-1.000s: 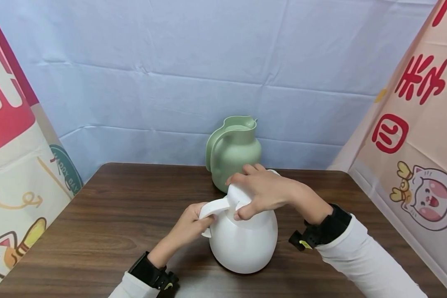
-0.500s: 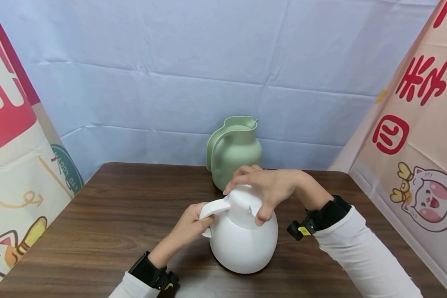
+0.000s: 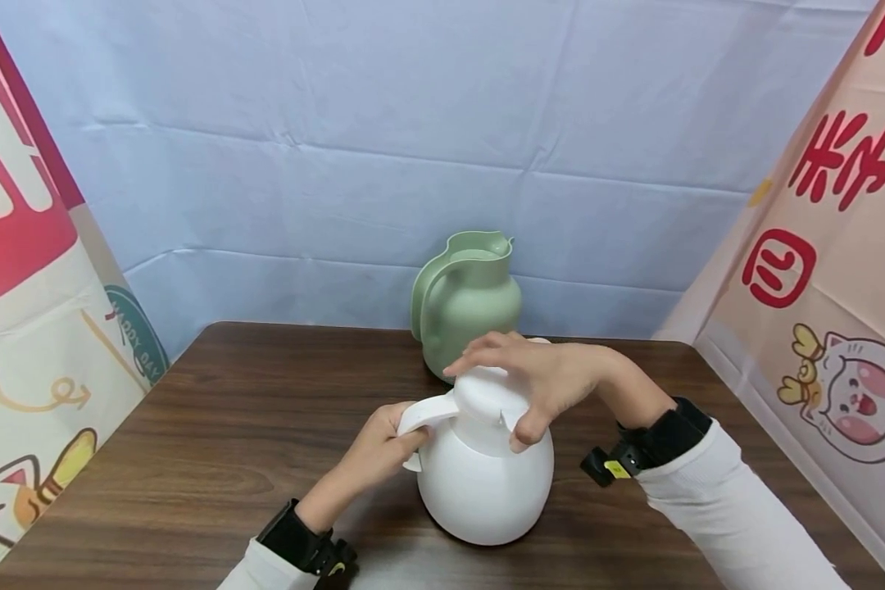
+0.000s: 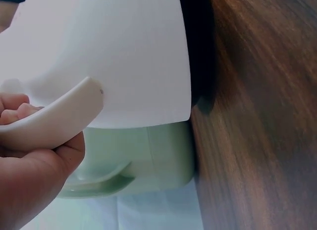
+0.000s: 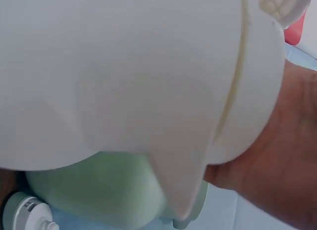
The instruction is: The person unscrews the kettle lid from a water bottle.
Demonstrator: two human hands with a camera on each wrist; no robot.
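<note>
Two jugs stand upright on the table [image 3: 214, 426]: a white jug [image 3: 483, 483] near the front edge at the middle, handle [image 3: 426, 412] pointing left, and a green jug [image 3: 466, 299] just behind it toward the back edge, handle also left. Left hand [image 3: 379, 447] has fingers curled around the white handle, right hand [image 3: 538, 383] has fingers and thumb curled over the white lid [image 3: 487, 393]. Only the head view shows both hands and whole jugs; left wrist view shows fingers [image 4: 15, 108] wrapped on the handle close up, right wrist view shows the lid seam and a small white cap-like item [image 5: 25, 212] at lower left, too blurred to identify.
</note>
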